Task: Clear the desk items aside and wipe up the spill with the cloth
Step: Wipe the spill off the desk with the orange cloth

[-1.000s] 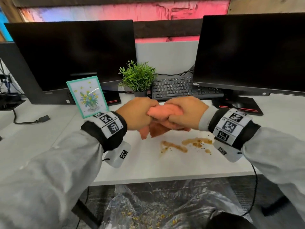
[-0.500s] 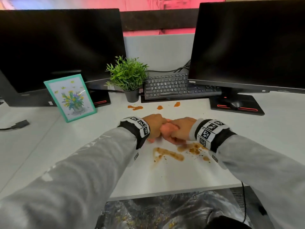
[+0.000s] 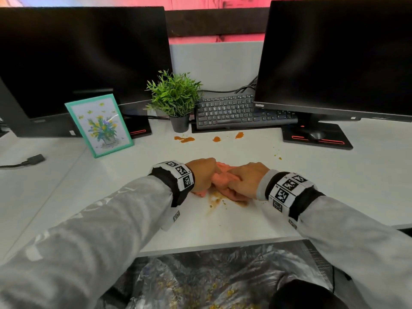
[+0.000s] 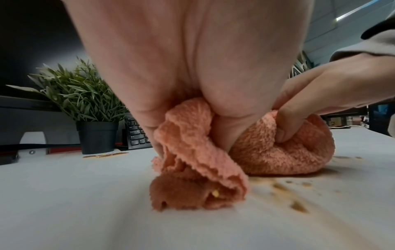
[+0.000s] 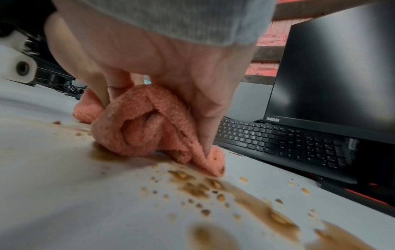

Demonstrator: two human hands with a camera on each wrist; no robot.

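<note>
Both hands are bunching a pink cloth (image 3: 219,178) against the white counter (image 3: 234,221), close to its near edge. The left hand (image 3: 201,175) is curling its fingers round the cloth's left end, where a damp, darker fold (image 4: 192,192) is touching the surface. The right hand (image 3: 245,180) is gripping the right end, its fingers (image 5: 205,118) digging into the wadded fabric and pinning a corner down. The two hands are sitting knuckle to knuckle, with the cloth squeezed between and beneath them.

The cloth is lying right on the brown spill (image 3: 215,200), which is smearing out from under it toward 6 o'clock. In the right wrist view the puddle (image 5: 245,194) is spreading toward the camera, flecked with small solid bits. At 12 o'clock from the hands, well apart, three orange blots (image 3: 185,139) are sitting in a row just in front of a potted plant (image 3: 176,97) and a black keyboard (image 3: 227,111). A few specks (image 3: 277,156) are lying at about 2 o'clock.

A teal-framed flower picture (image 3: 99,126) is leaning at 10 o'clock, in front of the left monitor (image 3: 84,56). The right monitor (image 3: 334,56) is standing at 1 o'clock, overhanging the keyboard's right end. Grey sleeves and black wristbands with printed markers are covering both forearms.
</note>
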